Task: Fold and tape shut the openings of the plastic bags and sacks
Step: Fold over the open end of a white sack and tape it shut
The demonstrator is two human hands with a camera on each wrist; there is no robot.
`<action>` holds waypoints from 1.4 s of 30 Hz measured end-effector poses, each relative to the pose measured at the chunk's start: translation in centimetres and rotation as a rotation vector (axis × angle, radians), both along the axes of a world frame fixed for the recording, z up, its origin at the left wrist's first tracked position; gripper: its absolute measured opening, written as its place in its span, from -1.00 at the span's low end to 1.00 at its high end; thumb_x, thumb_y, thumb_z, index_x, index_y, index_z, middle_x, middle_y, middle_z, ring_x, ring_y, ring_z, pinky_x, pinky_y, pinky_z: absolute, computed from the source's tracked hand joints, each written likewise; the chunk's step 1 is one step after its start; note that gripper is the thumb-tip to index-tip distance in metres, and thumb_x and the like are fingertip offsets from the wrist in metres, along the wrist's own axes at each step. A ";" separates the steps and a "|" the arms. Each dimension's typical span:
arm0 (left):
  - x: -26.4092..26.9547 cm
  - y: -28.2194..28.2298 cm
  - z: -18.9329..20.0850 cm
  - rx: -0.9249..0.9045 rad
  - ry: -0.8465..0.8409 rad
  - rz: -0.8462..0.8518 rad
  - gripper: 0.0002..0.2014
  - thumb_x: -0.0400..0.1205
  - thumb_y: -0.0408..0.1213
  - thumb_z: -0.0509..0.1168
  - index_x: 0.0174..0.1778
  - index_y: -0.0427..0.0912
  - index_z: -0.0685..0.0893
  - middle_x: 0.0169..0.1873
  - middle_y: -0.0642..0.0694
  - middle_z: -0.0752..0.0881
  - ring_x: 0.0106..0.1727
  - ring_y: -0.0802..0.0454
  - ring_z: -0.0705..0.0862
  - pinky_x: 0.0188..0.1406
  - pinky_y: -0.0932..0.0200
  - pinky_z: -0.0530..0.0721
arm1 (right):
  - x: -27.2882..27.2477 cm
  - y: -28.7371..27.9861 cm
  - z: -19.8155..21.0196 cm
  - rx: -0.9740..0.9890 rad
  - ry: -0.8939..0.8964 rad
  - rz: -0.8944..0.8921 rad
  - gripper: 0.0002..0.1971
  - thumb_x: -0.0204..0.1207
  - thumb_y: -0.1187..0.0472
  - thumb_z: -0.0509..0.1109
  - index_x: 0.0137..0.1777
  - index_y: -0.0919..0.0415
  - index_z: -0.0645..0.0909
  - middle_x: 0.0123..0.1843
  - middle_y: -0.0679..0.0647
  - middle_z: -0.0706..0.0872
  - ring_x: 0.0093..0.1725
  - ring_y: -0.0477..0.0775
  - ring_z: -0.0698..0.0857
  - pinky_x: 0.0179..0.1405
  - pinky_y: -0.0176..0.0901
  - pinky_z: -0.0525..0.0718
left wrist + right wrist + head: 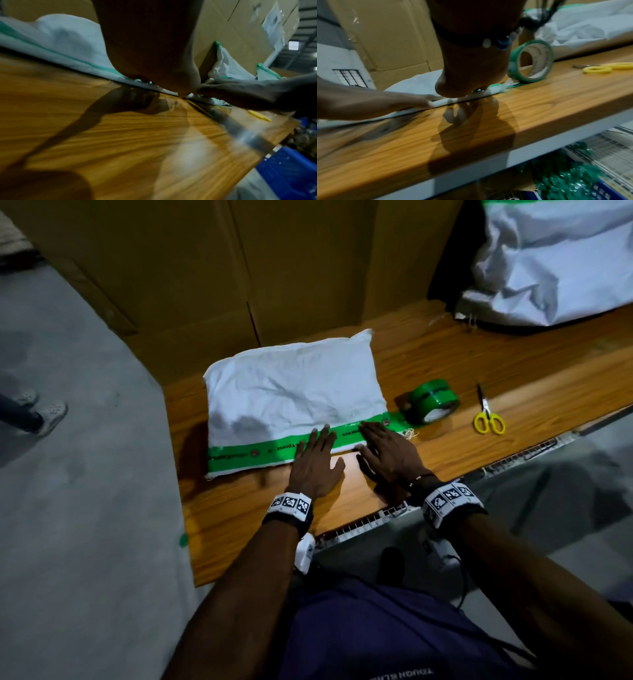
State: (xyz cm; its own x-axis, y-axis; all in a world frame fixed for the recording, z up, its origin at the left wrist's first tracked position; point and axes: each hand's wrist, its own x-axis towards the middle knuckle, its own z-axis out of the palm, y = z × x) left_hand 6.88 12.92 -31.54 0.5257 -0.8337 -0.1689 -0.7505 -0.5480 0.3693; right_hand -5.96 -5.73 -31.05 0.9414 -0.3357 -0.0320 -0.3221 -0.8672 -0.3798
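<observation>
Both flat hands, left hand [317, 465] and right hand [387, 453], fingers straight, press the green printed tape strip [246, 453] on the white woven sack [291, 392]; uneven pressure beside them could wrinkle it.

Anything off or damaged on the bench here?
Mostly tidy. The white sack has frayed threads at the right end of its green-taped edge, beside the green tape roll. Both hands press flat on that edge. Scissors lie closed, nothing spilled.
</observation>
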 end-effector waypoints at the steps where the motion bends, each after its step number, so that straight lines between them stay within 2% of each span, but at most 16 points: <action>1: 0.1 0.2 -0.1 0.002 -0.017 -0.007 -0.29 0.81 0.11 0.05 0.87 -0.06 0.05 0.86 0.00 -0.08 0.86 -0.04 -0.12 0.83 -0.19 -0.11 | -0.5 -0.8 0.0 0.002 -0.013 -0.010 -0.29 0.75 -0.25 0.03 0.74 0.16 0.44 0.74 0.11 0.48 0.75 0.17 0.40 0.60 0.15 0.53; 4: 0.0 0.4 0.0 -0.002 -0.049 -0.006 -0.24 0.73 0.15 -0.01 0.87 -0.08 0.09 0.86 -0.01 -0.03 0.86 -0.06 -0.08 0.83 -0.24 -0.05 | -1.4 -2.1 0.0 -0.004 -0.033 -0.002 -0.28 0.74 -0.25 0.01 0.74 0.18 0.44 0.73 0.12 0.49 0.73 0.17 0.43 0.60 0.14 0.53; 10: -1.5 -0.8 1.0 -0.002 -0.073 0.092 -0.31 0.80 0.05 0.19 0.83 -0.11 0.22 0.85 -0.04 0.09 0.85 -0.11 0.05 0.76 -0.35 0.09 | -2.1 -2.1 -0.7 0.073 -0.046 0.032 -0.35 0.78 -0.11 0.09 0.77 0.22 0.37 0.77 0.17 0.42 0.78 0.19 0.34 0.66 0.25 0.43; 12: -2.2 -1.9 1.5 0.005 -0.102 0.172 -0.35 0.80 0.07 0.18 0.78 -0.17 0.34 0.82 -0.10 0.21 0.82 -0.19 0.18 0.75 -0.35 0.10 | -3.3 -3.5 -0.1 0.138 -0.099 0.099 -0.43 0.82 -0.06 0.10 0.74 0.19 0.44 0.75 0.15 0.45 0.75 0.17 0.38 0.65 0.16 0.47; 14: -3.1 -3.4 1.8 -0.002 -0.151 0.237 -0.40 0.78 0.05 0.22 0.64 -0.27 0.53 0.72 -0.23 0.42 0.70 -0.30 0.40 0.72 -0.33 0.16 | -5.1 -5.2 1.4 0.170 -0.174 0.138 -0.52 0.82 -0.01 0.18 0.64 0.15 0.56 0.66 0.13 0.58 0.62 0.16 0.56 0.46 0.04 0.61; 17: -4.7 -6.1 2.2 -0.127 -0.247 0.243 -0.55 0.70 -0.11 0.36 0.41 -0.34 0.69 0.46 -0.36 0.66 0.44 -0.36 0.63 0.53 -0.30 0.45 | -8.7 -7.8 3.5 0.096 -0.260 0.158 -0.60 0.72 0.00 0.28 0.46 0.14 0.67 0.37 0.17 0.77 0.22 0.25 0.77 0.04 0.07 0.78; 21: -6.4 -9.9 2.7 -0.291 -0.244 0.111 -0.63 0.65 -0.18 0.39 0.35 -0.25 0.74 0.27 -0.29 0.72 0.24 -0.31 0.69 0.23 -0.18 0.61 | -12.3 -12.0 2.9 0.112 -0.364 -0.083 -0.78 0.66 0.18 0.36 0.26 0.12 0.69 0.10 0.11 0.78 -0.04 0.19 0.75 -0.14 0.19 0.77; 23: -7.0 -11.4 2.7 -0.261 -0.226 0.093 -0.62 0.66 -0.15 0.40 0.37 -0.21 0.73 0.28 -0.26 0.71 0.24 -0.31 0.68 0.20 -0.17 0.58 | -13.7 -14.1 2.2 0.181 -0.404 -0.332 -0.80 0.69 0.17 0.39 0.24 0.19 0.70 0.03 0.15 0.78 -0.09 0.17 0.77 -0.12 0.24 0.78; 25: -7.2 -12.4 2.2 -0.233 -0.228 0.084 -0.59 0.66 -0.12 0.41 0.39 -0.24 0.71 0.29 -0.28 0.70 0.26 -0.32 0.66 0.20 -0.18 0.57 | -14.5 -16.1 1.7 0.247 -0.421 -0.546 -0.69 0.65 0.06 0.44 0.24 0.28 0.72 0.03 0.24 0.82 -0.07 0.24 0.81 -0.01 0.18 0.79; 27: -7.2 -12.8 1.7 -0.226 -0.229 0.082 -0.56 0.67 -0.07 0.33 0.39 -0.26 0.71 0.27 -0.29 0.71 0.24 -0.33 0.67 0.20 -0.19 0.60 | -14.6 -17.5 1.3 0.293 -0.381 -0.636 -0.53 0.56 -0.07 0.45 0.21 0.34 0.75 0.02 0.30 0.84 -0.04 0.29 0.84 0.03 0.01 0.70; 29: -7.2 -12.7 1.5 -0.227 -0.199 0.107 -0.52 0.68 -0.02 0.26 0.41 -0.24 0.71 0.27 -0.27 0.71 0.25 -0.32 0.67 0.23 -0.19 0.60 | -14.0 -18.4 1.0 0.273 -0.313 -0.660 -0.45 0.51 -0.12 0.44 0.20 0.40 0.74 0.03 0.37 0.83 0.03 0.37 0.82 0.03 0.04 0.64; 32: -7.6 -12.3 1.9 -0.242 -0.155 0.128 -0.50 0.65 -0.01 0.34 0.43 -0.24 0.70 0.30 -0.26 0.72 0.31 -0.30 0.66 0.30 -0.23 0.56 | -12.7 -19.2 1.3 0.223 -0.153 -0.686 -0.48 0.59 0.03 0.52 0.27 0.52 0.62 0.15 0.53 0.69 0.22 0.55 0.65 0.11 0.24 0.55; 35: -7.7 -12.0 2.2 -0.179 -0.155 0.118 -0.52 0.67 -0.08 0.41 0.48 -0.23 0.68 0.37 -0.26 0.73 0.38 -0.29 0.66 0.41 -0.28 0.53 | -11.9 -19.5 2.4 0.171 0.013 -0.679 -0.60 0.64 0.21 0.50 0.25 0.56 0.57 0.22 0.58 0.64 0.29 0.58 0.60 0.18 0.26 0.52; 37: -7.4 -11.9 2.4 -0.143 -0.193 0.098 -0.55 0.71 -0.05 0.35 0.47 -0.20 0.70 0.37 -0.23 0.76 0.39 -0.25 0.68 0.44 -0.28 0.51 | -11.4 -19.9 3.1 0.115 0.112 -0.629 -0.68 0.61 0.25 0.50 0.19 0.52 0.61 0.21 0.54 0.67 0.27 0.56 0.65 0.16 0.23 0.58; 40: -6.7 -12.4 3.2 -0.185 -0.240 0.074 -0.60 0.72 -0.03 0.23 0.29 -0.16 0.82 0.20 -0.21 0.85 0.25 -0.20 0.77 0.39 -0.21 0.45 | -10.8 -20.8 4.4 0.089 0.237 -0.562 -0.66 0.52 0.24 0.58 0.17 0.45 0.66 0.21 0.48 0.69 0.23 0.52 0.70 0.03 0.16 0.60; 42: -6.1 -13.2 3.8 -0.197 -0.310 0.057 -0.70 0.71 -0.06 0.25 0.10 -0.08 0.85 0.00 -0.15 0.88 0.10 -0.18 0.80 0.27 -0.14 0.40 | -10.5 -21.5 5.1 0.110 0.239 -0.557 -0.73 0.52 0.24 0.59 0.05 0.43 0.67 0.15 0.48 0.71 0.17 0.52 0.72 -0.10 0.08 0.51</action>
